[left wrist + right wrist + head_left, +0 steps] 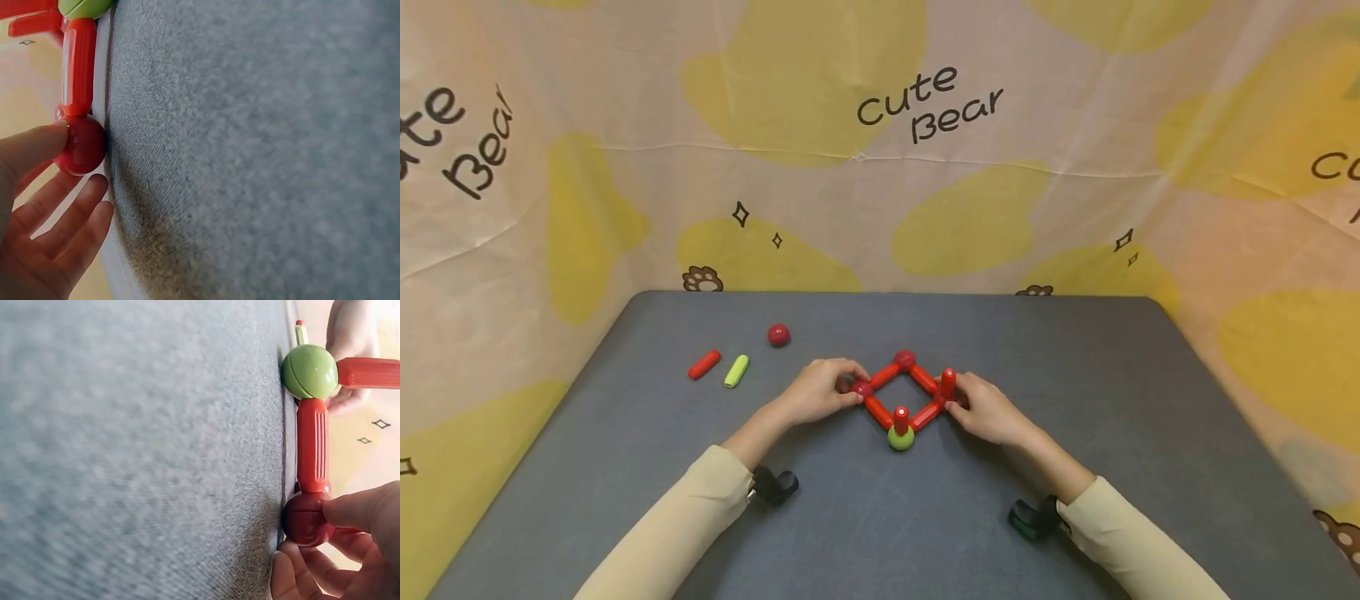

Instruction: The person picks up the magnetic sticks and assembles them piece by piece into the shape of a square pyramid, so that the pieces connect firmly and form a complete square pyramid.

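A diamond-shaped frame of red rods joined by balls lies flat on the grey table. Its left corner is a red ball, which my left hand pinches between thumb and fingers. Opposite, my right hand holds the red ball of the right corner in the same way. One red rod stands up from that right ball. The near corner is a green ball carrying another upright red rod. A red ball forms the far corner, with no rod standing on it.
Left of the frame, a loose red rod and a yellow-green rod lie on the grey table. Farther back is a loose red ball. A printed cloth rises behind the table and along its sides.
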`<state>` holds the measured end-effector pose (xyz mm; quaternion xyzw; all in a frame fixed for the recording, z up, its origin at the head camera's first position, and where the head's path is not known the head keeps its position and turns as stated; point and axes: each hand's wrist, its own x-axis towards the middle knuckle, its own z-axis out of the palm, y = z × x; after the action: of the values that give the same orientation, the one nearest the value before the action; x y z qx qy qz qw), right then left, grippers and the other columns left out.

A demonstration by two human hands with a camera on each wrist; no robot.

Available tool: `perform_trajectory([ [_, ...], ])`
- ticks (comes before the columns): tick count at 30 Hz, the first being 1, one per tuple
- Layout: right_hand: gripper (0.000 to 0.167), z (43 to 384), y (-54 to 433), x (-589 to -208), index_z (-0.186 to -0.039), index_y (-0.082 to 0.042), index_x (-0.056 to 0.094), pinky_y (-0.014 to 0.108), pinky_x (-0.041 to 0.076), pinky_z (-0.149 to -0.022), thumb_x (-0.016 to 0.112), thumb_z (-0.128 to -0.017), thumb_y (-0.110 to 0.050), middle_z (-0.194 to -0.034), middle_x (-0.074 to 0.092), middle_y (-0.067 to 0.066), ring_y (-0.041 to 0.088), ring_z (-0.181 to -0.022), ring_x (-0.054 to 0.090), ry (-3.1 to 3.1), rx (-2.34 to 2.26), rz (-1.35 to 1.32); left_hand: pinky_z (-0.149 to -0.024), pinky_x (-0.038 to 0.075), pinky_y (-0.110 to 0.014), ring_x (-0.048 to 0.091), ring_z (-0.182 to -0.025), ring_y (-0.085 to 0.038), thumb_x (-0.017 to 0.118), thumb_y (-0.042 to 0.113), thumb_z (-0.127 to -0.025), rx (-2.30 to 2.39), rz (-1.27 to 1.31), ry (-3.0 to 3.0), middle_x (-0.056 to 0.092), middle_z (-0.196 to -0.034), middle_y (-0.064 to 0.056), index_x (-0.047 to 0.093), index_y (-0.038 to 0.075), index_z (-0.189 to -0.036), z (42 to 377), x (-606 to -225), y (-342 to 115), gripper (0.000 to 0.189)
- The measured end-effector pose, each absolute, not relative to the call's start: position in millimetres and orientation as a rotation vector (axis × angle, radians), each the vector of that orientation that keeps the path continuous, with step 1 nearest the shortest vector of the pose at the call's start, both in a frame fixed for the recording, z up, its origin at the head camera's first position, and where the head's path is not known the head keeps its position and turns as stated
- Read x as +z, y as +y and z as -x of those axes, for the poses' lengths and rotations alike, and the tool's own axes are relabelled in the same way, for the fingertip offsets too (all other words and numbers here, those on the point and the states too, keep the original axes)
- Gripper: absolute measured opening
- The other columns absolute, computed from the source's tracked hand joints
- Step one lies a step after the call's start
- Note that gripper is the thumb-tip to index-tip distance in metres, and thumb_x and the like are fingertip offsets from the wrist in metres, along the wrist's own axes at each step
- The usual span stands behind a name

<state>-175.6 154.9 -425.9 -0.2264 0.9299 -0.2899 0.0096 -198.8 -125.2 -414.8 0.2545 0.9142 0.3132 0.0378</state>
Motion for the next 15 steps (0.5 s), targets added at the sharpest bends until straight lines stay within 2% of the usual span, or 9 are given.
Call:
perform_trajectory([
  [15,0.031,188.1,153.6,-426.4,-0.114,-0.007,0.061,0.036,0.047,-0.073,0.062,-0.083,-0.008,-0.093,0.061,0.009,0.018,-0.080,0.057,2.899,-0.920,0.758,-0.061,0.045,-0.022,0.058,-0.069,-0.009,0.074,0.014,-0.076,0.954,-0.836,2.773,0.063,-0.082,0.003,0.068,0.016,-0.095,186.1,-413.5,-128.7,0.020],
])
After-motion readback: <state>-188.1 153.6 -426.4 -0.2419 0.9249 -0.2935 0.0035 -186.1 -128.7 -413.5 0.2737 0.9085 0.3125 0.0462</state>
